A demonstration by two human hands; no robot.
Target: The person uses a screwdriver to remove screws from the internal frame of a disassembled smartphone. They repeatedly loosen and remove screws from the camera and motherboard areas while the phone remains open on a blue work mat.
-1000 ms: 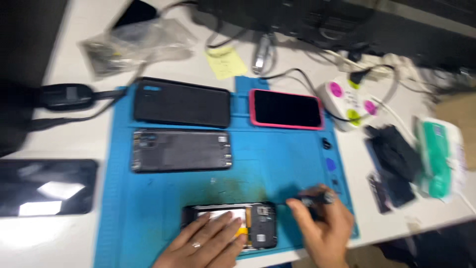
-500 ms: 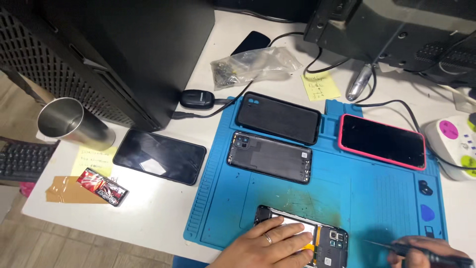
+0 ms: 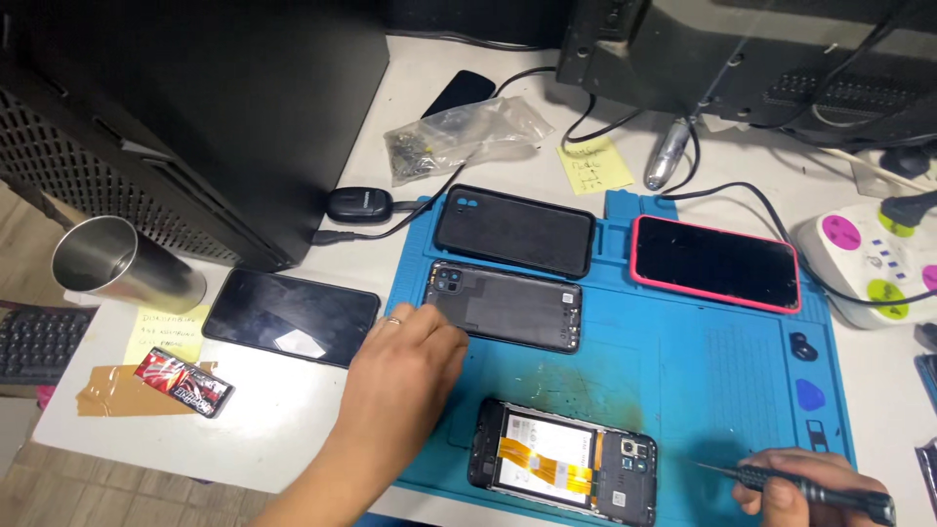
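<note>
Head view: my left hand [image 3: 405, 366], fingers curled, touches the grey back cover [image 3: 508, 305] (best lifted by its edge); my right hand [image 3: 795, 488] grips a screwdriver [image 3: 791, 480].

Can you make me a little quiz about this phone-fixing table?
1. True or false: the left hand rests on the grey back cover.
2. What does the right hand hold?
A. a metal cup
B. a screwdriver
C. a yellow note
3. Fill in: the opened phone lies on the ____ mat.

Key:
1. True. The fingers reach its near left corner.
2. B. The thin dark tool points towards the opened phone, tip just short of it.
3. Blue. The pink-edged phone and the black case lie on it too.
</note>
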